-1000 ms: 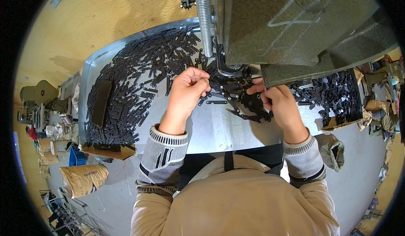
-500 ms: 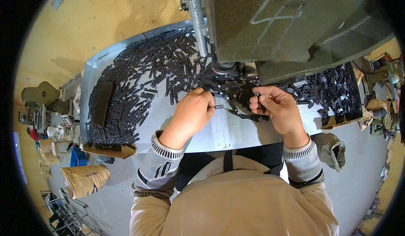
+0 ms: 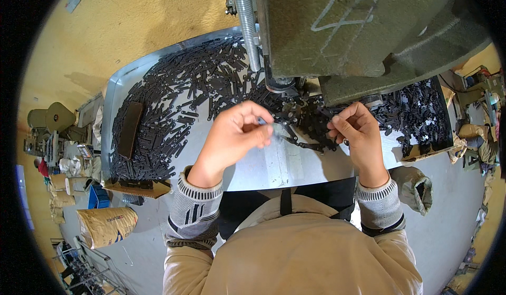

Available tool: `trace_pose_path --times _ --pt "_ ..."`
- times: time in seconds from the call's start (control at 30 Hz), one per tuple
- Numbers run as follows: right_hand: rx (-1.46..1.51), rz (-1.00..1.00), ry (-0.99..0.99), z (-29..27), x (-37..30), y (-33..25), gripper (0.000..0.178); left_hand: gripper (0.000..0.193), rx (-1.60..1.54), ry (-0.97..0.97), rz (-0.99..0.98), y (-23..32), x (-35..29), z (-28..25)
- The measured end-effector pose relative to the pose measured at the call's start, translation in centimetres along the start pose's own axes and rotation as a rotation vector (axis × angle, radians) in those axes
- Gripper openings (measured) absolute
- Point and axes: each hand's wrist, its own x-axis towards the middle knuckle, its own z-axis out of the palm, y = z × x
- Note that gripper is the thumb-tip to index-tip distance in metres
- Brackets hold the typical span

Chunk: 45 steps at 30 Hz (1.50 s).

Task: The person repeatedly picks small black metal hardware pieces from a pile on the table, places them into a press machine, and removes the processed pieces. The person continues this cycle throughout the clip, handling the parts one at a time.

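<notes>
My left hand [image 3: 232, 136] is raised over the bare front part of the metal tray [image 3: 242, 171], its fingers curled and thumb bent toward the index finger. Motion smears the fingertips, so whatever is between them stays unclear. Thumb and fingers of my right hand [image 3: 359, 134] pinch together beside the machine; a small dark bit shows at them, too small to name. Between the two hands lies a chain-like row of dark links [image 3: 305, 146], below the machine's working area. Loose black link plates [image 3: 184, 79] with rounded ends are heaped left of my left hand.
A heavy green-grey machine head [image 3: 327, 26] overhangs the tray, with a threaded rod [image 3: 245, 26] at its left. Another heap of dark parts [image 3: 416, 113] fills the right end. A dark rectangular block [image 3: 130, 130] stands in the left heap. A paper sack [image 3: 106, 225] rests lower left.
My left hand has lifted slightly and blurs at the fingertips; the grey piece that stuck out of it no longer shows clearly. My right hand has shifted a little right.
</notes>
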Motion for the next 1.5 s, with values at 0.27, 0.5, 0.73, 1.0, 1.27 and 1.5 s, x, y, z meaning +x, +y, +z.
trace_pose_path --times 0.27,0.5,0.73,1.0,1.27,1.5 --pt "0.078 0.112 -0.085 1.4 1.5 0.9 0.012 0.015 -0.262 0.185 -0.065 -2.3 4.3 1.6" --pt "-0.011 0.103 -0.12 2.7 2.9 1.0 0.017 0.015 -0.255 0.158 -0.125 -3.1 4.6 1.3" --pt "-0.262 0.058 -0.154 3.3 4.1 1.2 0.02 0.012 -0.112 0.135 -0.169 -3.3 4.5 0.7" --pt "-0.58 -0.348 -0.063 0.1 0.5 0.9 0.011 0.013 -0.132 0.131 -0.189 -3.2 4.3 0.3" --pt "-0.842 -0.535 -0.059 -0.6 -2.2 1.9 0.013 0.013 -0.133 0.141 -0.227 -3.2 4.5 0.3" --pt "-0.53 -0.252 -0.181 0.0 -0.1 0.0 0.008 0.014 -0.191 0.125 -0.155 -3.2 4.4 -0.3"
